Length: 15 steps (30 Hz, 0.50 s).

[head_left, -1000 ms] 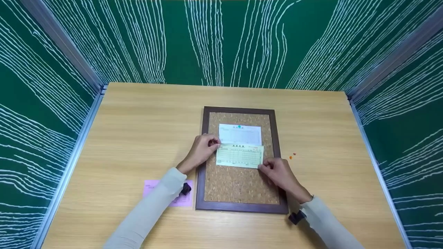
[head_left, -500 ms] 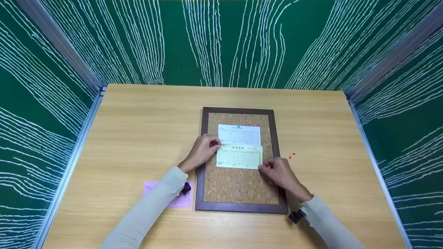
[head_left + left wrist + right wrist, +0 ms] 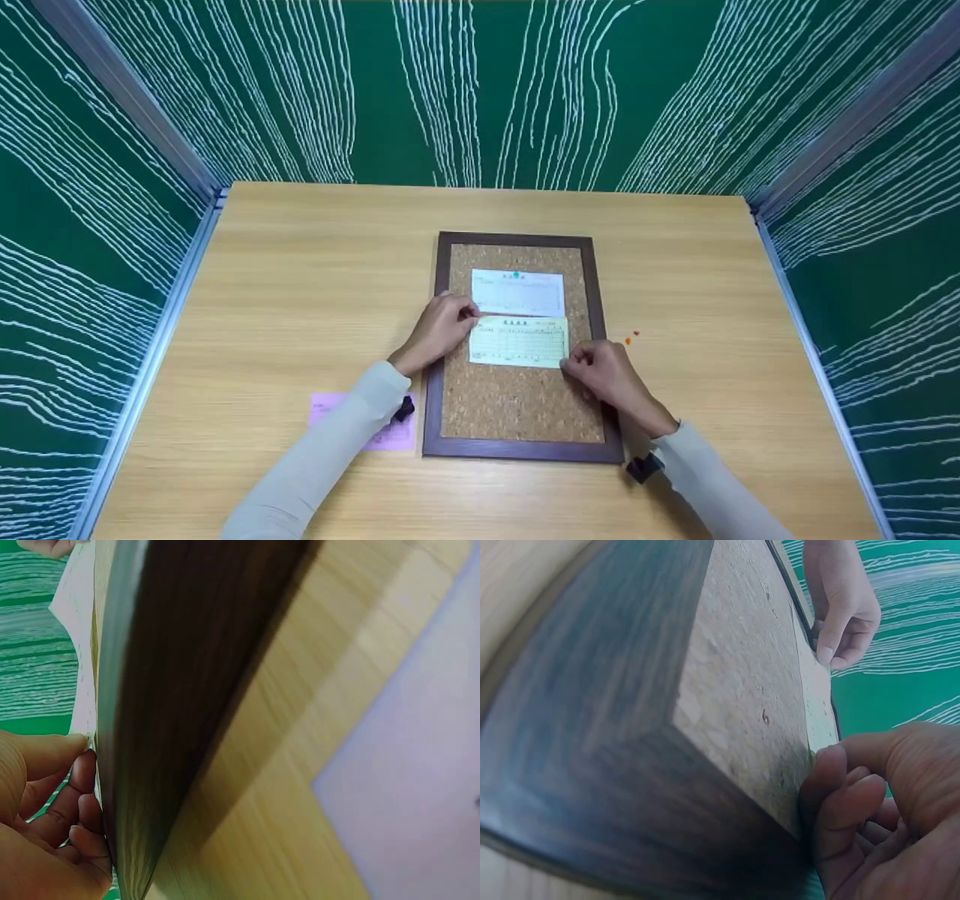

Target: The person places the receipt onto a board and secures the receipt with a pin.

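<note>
on the wooden surface [image 3: 300, 300] lies a cork board [image 3: 517, 405] in a dark frame, and a pale green slip [image 3: 517, 342] rests flat on its cork just below a white slip [image 3: 517, 294] that carries a green pin [image 3: 516, 276] at its top edge; the left hand [image 3: 439, 328] pinches the green slip's upper left corner with curled fingers, while the right hand [image 3: 604, 371] pinches its lower right corner, thumb against forefinger; the step in hand looks to be squaring the green slip under the white one; the next move would seem to call for one hand to keep the paper down while the other takes a pin, perhaps from the small orange pins [image 3: 631, 339] on the surface just right of the frame; a pink sheet [image 3: 390, 433] lies left of the board, partly covered by the left sleeve; both wrist views are filled by blurred frame edge, so the exact contact of the fingertips [image 3: 832, 765] with the paper is hard to make out, and the print on the slips is too small to read.
</note>
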Motion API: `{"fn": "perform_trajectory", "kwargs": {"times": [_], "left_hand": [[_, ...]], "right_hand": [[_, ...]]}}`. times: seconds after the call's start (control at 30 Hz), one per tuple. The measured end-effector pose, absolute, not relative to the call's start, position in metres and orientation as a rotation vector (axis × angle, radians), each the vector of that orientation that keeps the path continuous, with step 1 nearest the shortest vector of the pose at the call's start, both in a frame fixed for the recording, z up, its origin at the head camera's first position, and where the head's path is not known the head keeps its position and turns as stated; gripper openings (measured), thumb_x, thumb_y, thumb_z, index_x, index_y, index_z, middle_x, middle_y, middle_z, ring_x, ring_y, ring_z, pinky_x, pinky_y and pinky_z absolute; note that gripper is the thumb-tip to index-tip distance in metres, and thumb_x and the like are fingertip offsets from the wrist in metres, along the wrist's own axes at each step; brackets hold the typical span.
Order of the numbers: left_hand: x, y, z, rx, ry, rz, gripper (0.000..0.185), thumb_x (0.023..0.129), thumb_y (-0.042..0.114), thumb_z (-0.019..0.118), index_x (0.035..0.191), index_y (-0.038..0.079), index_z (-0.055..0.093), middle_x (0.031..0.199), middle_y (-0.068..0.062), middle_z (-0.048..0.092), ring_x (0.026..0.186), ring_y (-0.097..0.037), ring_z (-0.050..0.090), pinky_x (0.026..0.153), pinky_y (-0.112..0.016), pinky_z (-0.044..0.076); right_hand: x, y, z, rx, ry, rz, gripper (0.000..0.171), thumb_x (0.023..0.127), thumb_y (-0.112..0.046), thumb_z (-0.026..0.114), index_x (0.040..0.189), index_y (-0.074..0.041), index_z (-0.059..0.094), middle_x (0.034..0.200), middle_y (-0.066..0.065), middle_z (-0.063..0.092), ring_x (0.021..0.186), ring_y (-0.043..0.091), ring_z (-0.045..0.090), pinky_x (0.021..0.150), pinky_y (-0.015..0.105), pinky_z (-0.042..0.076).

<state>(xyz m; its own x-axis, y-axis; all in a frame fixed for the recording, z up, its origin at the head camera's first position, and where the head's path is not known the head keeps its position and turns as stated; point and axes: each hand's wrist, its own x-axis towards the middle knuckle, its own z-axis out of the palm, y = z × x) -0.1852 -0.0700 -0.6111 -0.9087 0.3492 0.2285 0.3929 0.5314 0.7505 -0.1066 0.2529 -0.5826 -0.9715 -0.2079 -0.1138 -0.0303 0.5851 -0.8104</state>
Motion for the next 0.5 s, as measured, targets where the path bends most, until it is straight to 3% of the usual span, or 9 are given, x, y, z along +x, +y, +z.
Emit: {"fn": "perform_trajectory", "kwargs": {"times": [0.07, 0.17, 0.27, 0.37, 0.5], "left_hand": [[-0.186, -0.069, -0.611, -0.658, -2.705, -1.338, 0.006, 0.096, 0.001, 0.079, 0.097, 0.006, 0.082, 0.093, -0.007, 0.079, 0.086, -0.02, 0.069, 0.083, -0.037, 0.057], [-0.181, -0.068, -0.597, -0.67, -2.744, -1.295, 0.005, 0.098, 0.002, 0.078, 0.099, 0.003, 0.082, 0.095, -0.009, 0.079, 0.089, -0.023, 0.07, 0.081, -0.038, 0.059], [-0.178, -0.066, -0.586, -0.647, -2.802, -1.26, 0.005, 0.1, 0.001, 0.076, 0.1, 0.002, 0.082, 0.098, -0.011, 0.079, 0.093, -0.025, 0.071, 0.086, -0.041, 0.06], [-0.178, -0.063, -0.582, -0.621, -2.845, -1.213, 0.005, 0.1, -0.001, 0.077, 0.1, 0.001, 0.081, 0.099, -0.012, 0.079, 0.094, -0.026, 0.071, 0.104, -0.045, 0.057], [-0.178, -0.063, -0.582, -0.622, -2.857, -1.191, 0.004, 0.099, 0.0, 0.078, 0.101, 0.001, 0.081, 0.1, -0.012, 0.078, 0.094, -0.027, 0.071, 0.107, -0.046, 0.055]], "right_hand": [[-0.107, 0.253, -0.583, -0.199, 2.618, -1.339, 0.024, 0.097, -0.003, 0.074, 0.074, -0.01, 0.069, 0.055, -0.002, 0.06, 0.038, 0.006, 0.052, 0.04, 0.02, 0.04], [-0.107, 0.254, -0.584, -0.191, 2.608, -1.35, 0.024, 0.098, -0.003, 0.074, 0.075, -0.01, 0.07, 0.055, 0.0, 0.061, 0.038, 0.007, 0.053, 0.04, 0.021, 0.04], [-0.107, 0.253, -0.584, -0.176, 2.603, -1.356, 0.024, 0.098, -0.003, 0.073, 0.075, -0.009, 0.07, 0.055, 0.001, 0.061, 0.039, 0.007, 0.053, 0.04, 0.021, 0.04], [-0.107, 0.253, -0.584, -0.157, 2.602, -1.356, 0.024, 0.098, -0.003, 0.074, 0.075, -0.009, 0.07, 0.055, 0.0, 0.061, 0.039, 0.008, 0.053, 0.04, 0.02, 0.04], [-0.108, 0.252, -0.584, -0.139, 2.609, -1.342, 0.023, 0.098, -0.004, 0.074, 0.076, -0.009, 0.07, 0.056, -0.001, 0.061, 0.04, 0.008, 0.053, 0.041, 0.021, 0.04]]}}
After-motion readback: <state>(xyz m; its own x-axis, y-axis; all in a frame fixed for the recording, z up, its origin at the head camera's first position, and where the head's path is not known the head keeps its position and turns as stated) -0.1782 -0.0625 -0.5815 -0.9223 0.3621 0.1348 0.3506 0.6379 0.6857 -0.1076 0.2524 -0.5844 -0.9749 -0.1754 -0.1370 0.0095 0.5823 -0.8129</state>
